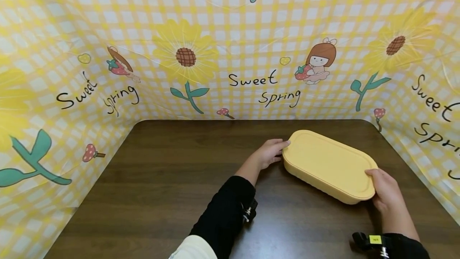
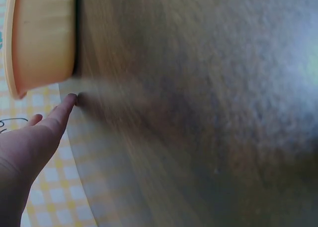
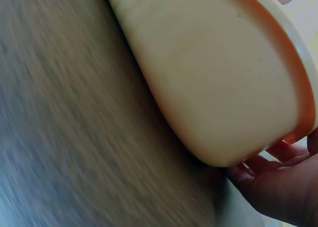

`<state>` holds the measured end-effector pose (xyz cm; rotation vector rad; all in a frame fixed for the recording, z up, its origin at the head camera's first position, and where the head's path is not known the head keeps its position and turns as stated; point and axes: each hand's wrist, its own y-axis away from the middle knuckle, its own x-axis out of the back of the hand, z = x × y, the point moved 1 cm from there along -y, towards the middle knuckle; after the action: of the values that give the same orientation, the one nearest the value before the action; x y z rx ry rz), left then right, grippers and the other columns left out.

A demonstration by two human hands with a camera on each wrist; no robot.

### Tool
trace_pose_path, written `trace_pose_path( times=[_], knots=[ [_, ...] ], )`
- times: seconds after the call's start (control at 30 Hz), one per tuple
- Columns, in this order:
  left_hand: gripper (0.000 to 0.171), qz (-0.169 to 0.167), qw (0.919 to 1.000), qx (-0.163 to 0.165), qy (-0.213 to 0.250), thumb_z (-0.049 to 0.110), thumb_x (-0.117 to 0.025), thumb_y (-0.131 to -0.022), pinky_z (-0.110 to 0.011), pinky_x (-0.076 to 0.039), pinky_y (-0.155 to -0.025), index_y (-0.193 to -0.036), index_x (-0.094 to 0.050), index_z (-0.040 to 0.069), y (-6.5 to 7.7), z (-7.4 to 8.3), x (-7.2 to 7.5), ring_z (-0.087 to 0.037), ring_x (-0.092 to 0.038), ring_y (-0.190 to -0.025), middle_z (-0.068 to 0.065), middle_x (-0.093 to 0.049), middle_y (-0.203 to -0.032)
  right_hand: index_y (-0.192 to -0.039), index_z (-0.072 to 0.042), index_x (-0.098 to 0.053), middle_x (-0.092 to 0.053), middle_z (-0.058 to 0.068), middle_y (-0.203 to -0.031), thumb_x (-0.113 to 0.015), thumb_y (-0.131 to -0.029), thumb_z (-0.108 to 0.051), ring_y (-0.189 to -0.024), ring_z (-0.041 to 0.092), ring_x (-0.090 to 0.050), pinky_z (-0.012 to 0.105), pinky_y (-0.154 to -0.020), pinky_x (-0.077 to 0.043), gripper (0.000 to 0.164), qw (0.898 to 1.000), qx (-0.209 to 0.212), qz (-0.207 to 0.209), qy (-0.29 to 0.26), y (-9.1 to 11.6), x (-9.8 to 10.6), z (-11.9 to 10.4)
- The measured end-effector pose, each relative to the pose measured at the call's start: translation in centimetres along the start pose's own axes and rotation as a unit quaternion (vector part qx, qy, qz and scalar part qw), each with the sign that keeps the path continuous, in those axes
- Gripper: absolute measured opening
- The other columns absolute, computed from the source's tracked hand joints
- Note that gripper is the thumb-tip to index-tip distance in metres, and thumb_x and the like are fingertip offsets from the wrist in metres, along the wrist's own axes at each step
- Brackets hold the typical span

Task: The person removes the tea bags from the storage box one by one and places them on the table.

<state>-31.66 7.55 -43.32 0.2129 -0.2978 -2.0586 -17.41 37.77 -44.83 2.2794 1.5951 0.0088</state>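
A yellow lidded storage box [image 1: 328, 165], oblong with rounded ends, is at the right side of the table, set at a slant. At its near right end my right hand [image 1: 388, 189] grips it, thumb on the lid and fingers below the rim. The right wrist view shows those fingers [image 3: 248, 170] against the end wall of the box [image 3: 213, 83]. My left hand [image 1: 268, 153] is at the far left end, fingers extended toward the rim. In the left wrist view, a small gap shows between the left hand [image 2: 37, 142] and the box [image 2: 44, 38].
The dark wooden table [image 1: 172, 179] extends to the left of the box. A yellow checked cloth [image 1: 230, 51] with flowers and lettering rises along the back and both sides of the table. Small devices are strapped to both wrists.
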Motion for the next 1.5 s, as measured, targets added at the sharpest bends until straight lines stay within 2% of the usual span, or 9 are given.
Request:
trace_pose_path(
  times=[0.13,0.27,0.53,0.73,0.93,1.03,1.13,1.27,1.5],
  knots=[
    [0.067,-0.008,0.9999,-0.003,0.012,0.027,-0.061,-0.107,-0.042,-0.045,-0.118,-0.162,-0.033,0.001,-0.2,-0.1,-0.5,-0.030,-0.053,-0.142,-0.017,-0.047,-0.160,-0.075,-0.030,-0.073,-0.073,-0.012,-0.080,-0.043,-0.108,-0.011,-0.074,-0.002,-0.069,0.017,-0.065,-0.059,0.048,0.996,-0.019,-0.022,-0.090,0.0,-0.9,0.0],
    [0.056,-0.019,0.9996,-0.015,0.014,0.011,-0.058,-0.106,-0.038,-0.049,-0.114,-0.157,-0.040,-0.003,-0.3,-0.2,-1.1,-0.030,-0.059,-0.136,-0.019,-0.056,-0.152,-0.076,-0.026,-0.073,-0.073,-0.011,-0.083,-0.043,-0.107,-0.008,-0.079,-0.002,-0.069,0.017,-0.069,-0.059,0.047,0.989,-0.021,-0.010,-0.149,0.0,-1.7,0.0],
    [0.051,-0.011,0.9997,-0.017,0.013,0.003,-0.055,-0.106,-0.039,-0.047,-0.116,-0.154,-0.043,-0.007,-0.4,-0.2,-1.6,-0.032,-0.059,-0.137,-0.022,-0.057,-0.150,-0.074,-0.024,-0.071,-0.071,-0.011,-0.081,-0.044,-0.107,-0.008,-0.080,-0.002,-0.068,0.016,-0.071,-0.059,0.045,0.986,-0.030,0.025,-0.162,-0.1,-2.2,-0.2],
    [0.047,0.032,0.9989,-0.021,0.029,-0.002,-0.053,-0.103,-0.040,-0.052,-0.110,-0.149,-0.047,-0.011,0.8,-0.1,-0.5,-0.035,-0.064,-0.129,-0.025,-0.063,-0.141,-0.075,-0.025,-0.070,-0.071,-0.011,-0.080,-0.044,-0.106,-0.007,-0.077,-0.003,-0.069,0.015,-0.070,-0.059,0.045,0.988,-0.024,0.036,-0.145,0.3,-4.2,-0.2],
    [0.048,0.081,0.9956,-0.026,0.039,-0.005,-0.051,-0.101,-0.041,-0.054,-0.108,-0.148,-0.046,-0.014,5.1,0.0,2.5,-0.037,-0.066,-0.126,-0.029,-0.062,-0.139,-0.090,-0.025,-0.068,-0.071,-0.013,-0.081,-0.042,-0.106,-0.006,-0.079,-0.003,-0.068,0.014,-0.072,-0.058,0.035,0.995,-0.010,0.010,-0.101,1.4,-8.1,0.4],
    [0.048,0.101,0.9942,-0.021,0.029,-0.004,-0.053,-0.101,-0.039,-0.055,-0.105,-0.148,-0.046,-0.014,8.1,-0.3,4.5,-0.036,-0.067,-0.123,-0.029,-0.062,-0.139,-0.129,-0.016,-0.061,-0.069,-0.016,-0.084,-0.039,-0.107,-0.008,-0.081,-0.005,-0.067,0.013,-0.075,-0.057,0.032,0.998,-0.005,-0.018,-0.054,2.3,-10.3,1.0],
    [0.051,0.121,0.9923,-0.013,0.020,-0.004,-0.055,-0.100,-0.037,-0.058,-0.101,-0.148,-0.044,-0.015,11.2,-0.7,6.3,-0.034,-0.068,-0.120,-0.030,-0.062,-0.138,-0.160,-0.002,-0.032,-0.066,-0.015,-0.100,-0.038,-0.108,-0.010,-0.088,-0.008,-0.064,0.013,-0.082,-0.056,0.053,0.998,-0.008,-0.053,-0.012,3.2,-12.5,1.6],
    [0.052,0.150,0.9885,0.001,0.015,-0.007,-0.060,-0.095,-0.033,-0.061,-0.089,-0.145,-0.046,-0.016,14.9,-1.2,8.0,-0.030,-0.073,-0.107,-0.031,-0.064,-0.131,-0.166,0.001,-0.014,-0.061,-0.005,-0.122,-0.039,-0.107,-0.012,-0.095,-0.009,-0.063,0.013,-0.087,-0.056,0.065,0.996,-0.016,-0.085,0.013,4.4,-14.7,2.4],
    [0.049,0.178,0.9835,0.021,0.023,-0.008,-0.065,-0.091,-0.024,-0.060,-0.073,-0.138,-0.052,-0.016,19.2,-2.3,10.2,-0.016,-0.071,-0.087,-0.023,-0.068,-0.117,-0.163,0.007,-0.019,-0.067,-0.012,-0.098,-0.039,-0.105,-0.008,-0.089,-0.004,-0.068,0.016,-0.080,-0.058,0.063,0.993,-0.022,-0.110,0.019,5.9,-17.1,3.4]
  ],
)
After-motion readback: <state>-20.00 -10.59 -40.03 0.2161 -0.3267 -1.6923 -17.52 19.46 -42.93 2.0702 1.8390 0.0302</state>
